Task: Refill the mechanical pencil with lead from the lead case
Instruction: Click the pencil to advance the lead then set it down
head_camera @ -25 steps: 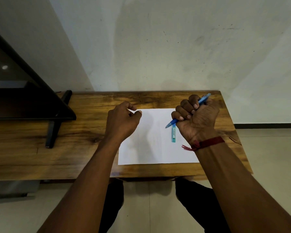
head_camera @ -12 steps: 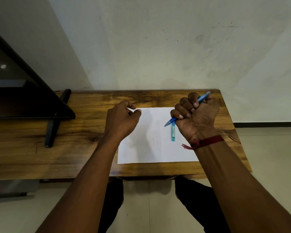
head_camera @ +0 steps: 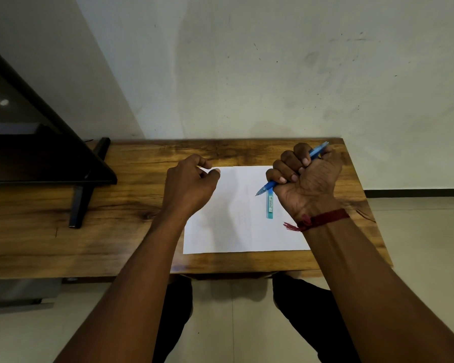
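Observation:
My right hand (head_camera: 306,179) is fisted around a blue mechanical pencil (head_camera: 266,186). The pencil's tip points down-left over the paper and its cap end sticks out past my knuckles toward the wall. A slim teal lead case (head_camera: 269,205) lies flat on the white sheet of paper (head_camera: 236,226), just below the pencil tip and beside my right wrist. My left hand (head_camera: 189,187) hovers over the paper's far left corner with fingers loosely curled and thumb near the forefinger; whether it pinches anything I cannot tell.
The wooden table (head_camera: 131,231) stands against a white wall. A black monitor with its stand (head_camera: 76,203) takes up the table's left part. A red thread band (head_camera: 320,220) circles my right wrist. My knees show under the table's front edge.
Both hands stay almost where they were; the pencil's angle and the lead case are unchanged. Only the view shifts slightly.

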